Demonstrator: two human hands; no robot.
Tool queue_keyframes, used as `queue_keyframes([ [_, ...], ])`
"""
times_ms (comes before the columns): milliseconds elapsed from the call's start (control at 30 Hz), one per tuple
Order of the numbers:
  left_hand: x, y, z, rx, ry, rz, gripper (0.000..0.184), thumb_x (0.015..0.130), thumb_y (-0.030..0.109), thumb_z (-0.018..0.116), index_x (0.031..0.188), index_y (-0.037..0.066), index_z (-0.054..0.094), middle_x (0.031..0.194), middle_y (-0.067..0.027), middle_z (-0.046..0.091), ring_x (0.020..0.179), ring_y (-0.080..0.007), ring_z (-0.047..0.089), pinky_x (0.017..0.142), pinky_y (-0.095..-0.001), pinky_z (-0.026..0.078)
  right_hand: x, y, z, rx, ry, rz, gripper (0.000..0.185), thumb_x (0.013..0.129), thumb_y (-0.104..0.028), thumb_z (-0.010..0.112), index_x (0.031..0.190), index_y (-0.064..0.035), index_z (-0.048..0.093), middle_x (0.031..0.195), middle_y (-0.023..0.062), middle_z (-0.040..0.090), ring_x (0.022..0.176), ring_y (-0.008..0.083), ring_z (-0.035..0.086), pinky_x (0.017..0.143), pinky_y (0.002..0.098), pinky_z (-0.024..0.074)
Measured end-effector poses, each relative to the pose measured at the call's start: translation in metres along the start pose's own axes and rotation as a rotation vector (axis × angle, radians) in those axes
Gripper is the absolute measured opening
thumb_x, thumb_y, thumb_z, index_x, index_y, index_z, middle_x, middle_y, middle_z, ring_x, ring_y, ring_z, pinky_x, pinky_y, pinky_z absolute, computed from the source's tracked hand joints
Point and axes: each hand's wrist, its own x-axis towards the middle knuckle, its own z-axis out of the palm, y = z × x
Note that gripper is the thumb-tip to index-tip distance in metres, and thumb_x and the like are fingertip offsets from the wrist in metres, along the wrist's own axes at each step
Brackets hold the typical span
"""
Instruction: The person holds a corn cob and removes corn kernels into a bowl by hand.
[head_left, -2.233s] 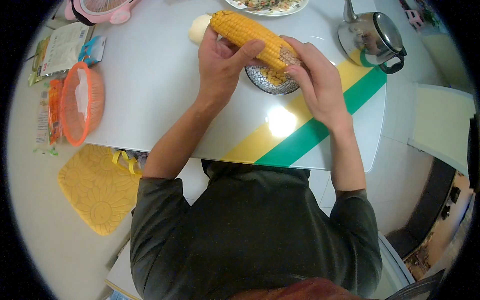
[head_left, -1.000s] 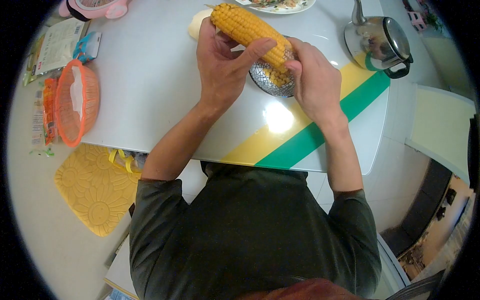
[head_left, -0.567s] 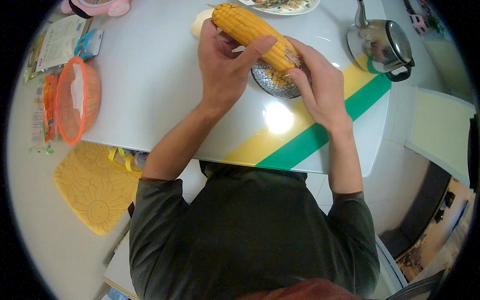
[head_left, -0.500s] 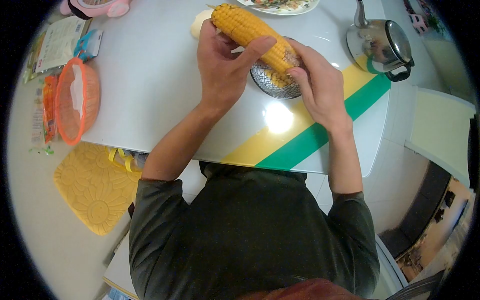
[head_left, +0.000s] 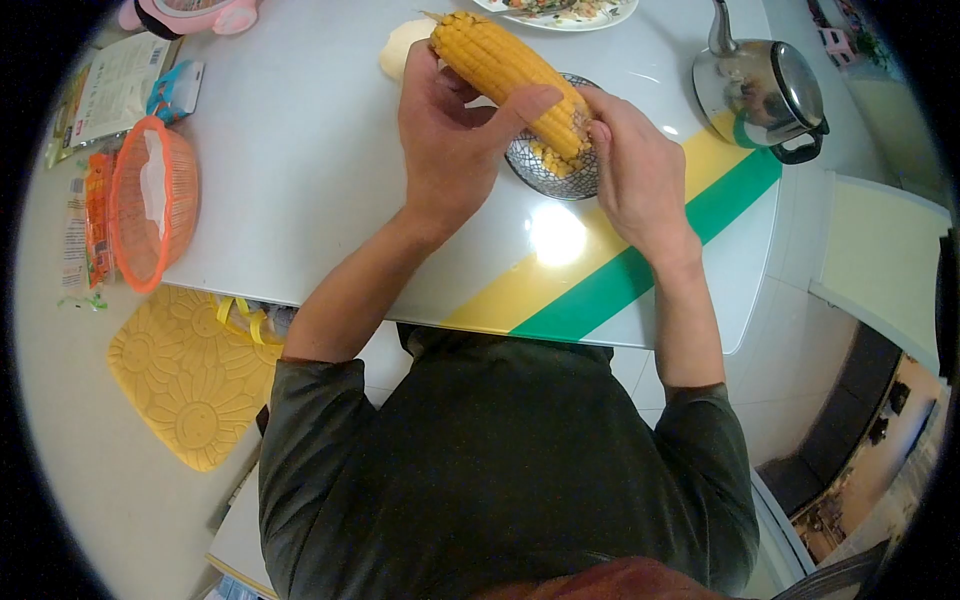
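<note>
A yellow corn cob (head_left: 505, 70) is held tilted between both hands, its tip at the upper left and its lower end at the right. My left hand (head_left: 450, 140) is closed around the middle and upper part, thumb lying across the kernels. With fingers and thumb, my right hand (head_left: 640, 165) grips the lower end, where some kernels are gone. Under the cob stands a small bowl (head_left: 560, 188) with a dark crackle pattern, partly hidden by the cob and hands. Loose corn kernels (head_left: 548, 158) lie in it.
A pale round item (head_left: 400, 48) sits behind my left hand. At the back is a plate of food (head_left: 590, 18). A metal kettle (head_left: 750, 95) stands right. On the left are an orange basket (head_left: 180, 205), packets (head_left: 125, 85) and a pink object (head_left: 215, 17).
The cob's lower end has turned and shifted slightly, showing a different side. My right thumb has moved up against the cob's end. My left hand has moved slightly to the right.
</note>
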Motion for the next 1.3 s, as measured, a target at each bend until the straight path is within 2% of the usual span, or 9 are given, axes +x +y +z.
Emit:
queue_keyframes([
  [200, 0.001, 0.0, -0.002, 0.049, -0.019, 0.057, 0.05, 0.094, 0.002, 0.084, 0.123, -0.001, 0.044, 0.117, -0.0168, 0.069, 0.107, -0.0234, 0.075, 0.086, -0.0335, 0.07, 0.001, 0.0, -0.006, 0.151, -0.05, 0.048, 0.035, 0.107, -0.019, 0.058, 0.139, -0.0071, 0.064, 0.122, 0.0159, 0.075, 0.106, 0.0388, 0.072, 0.088, 0.0467, 0.0591],
  [300, 0.002, 0.004, -0.001, 0.038, -0.004, 0.036, 0.049, 0.094, 0.001, 0.083, 0.123, -0.001, 0.043, 0.116, -0.0172, 0.07, 0.107, -0.0232, 0.075, 0.086, -0.0335, 0.07, -0.002, 0.004, -0.006, 0.187, -0.045, 0.009, 0.04, 0.106, -0.022, 0.06, 0.143, -0.0067, 0.063, 0.126, 0.0182, 0.074, 0.109, 0.0401, 0.072, 0.092, 0.0462, 0.0585],
  [400, 0.002, 0.002, -0.001, 0.008, -0.01, 0.038, 0.049, 0.094, 0.0, 0.083, 0.122, -0.001, 0.043, 0.116, -0.0177, 0.071, 0.106, -0.0227, 0.076, 0.086, -0.0333, 0.07, -0.002, -0.002, -0.009, 0.236, -0.092, 0.076, 0.043, 0.105, -0.027, 0.064, 0.144, -0.007, 0.063, 0.129, 0.019, 0.074, 0.111, 0.0397, 0.072, 0.093, 0.0451, 0.0586],
  [500, 0.002, 0.001, -0.001, 0.007, -0.02, 0.043, 0.049, 0.094, 0.001, 0.083, 0.122, -0.001, 0.043, 0.116, -0.018, 0.071, 0.105, -0.0227, 0.076, 0.085, -0.0333, 0.07, -0.002, 0.0, -0.006, 0.204, -0.098, 0.115, 0.045, 0.104, -0.03, 0.067, 0.142, -0.0061, 0.063, 0.127, 0.0177, 0.074, 0.109, 0.0385, 0.072, 0.091, 0.0457, 0.0589],
  [800, 0.002, -0.001, -0.002, 0.074, -0.024, 0.098, 0.05, 0.094, 0.003, 0.085, 0.119, -0.001, 0.043, 0.114, -0.0183, 0.072, 0.104, -0.0229, 0.077, 0.083, -0.0326, 0.07, 0.0, -0.003, -0.003, -0.11, -0.067, -0.03, 0.044, 0.102, -0.029, 0.07, 0.139, -0.0058, 0.061, 0.116, 0.0117, 0.075, 0.099, 0.0312, 0.074, 0.075, 0.0415, 0.0613],
  [1300, 0.003, -0.003, -0.005, 0.082, -0.021, 0.094, 0.052, 0.094, 0.009, 0.086, 0.123, -0.001, 0.045, 0.114, -0.0179, 0.072, 0.104, -0.0224, 0.077, 0.083, -0.0311, 0.069, 0.002, -0.002, 0.005, -0.186, -0.033, -0.09, 0.04, 0.102, -0.026, 0.065, 0.135, -0.0043, 0.057, 0.102, 0.0111, 0.07, 0.089, 0.0298, 0.072, 0.065, 0.0419, 0.059],
])
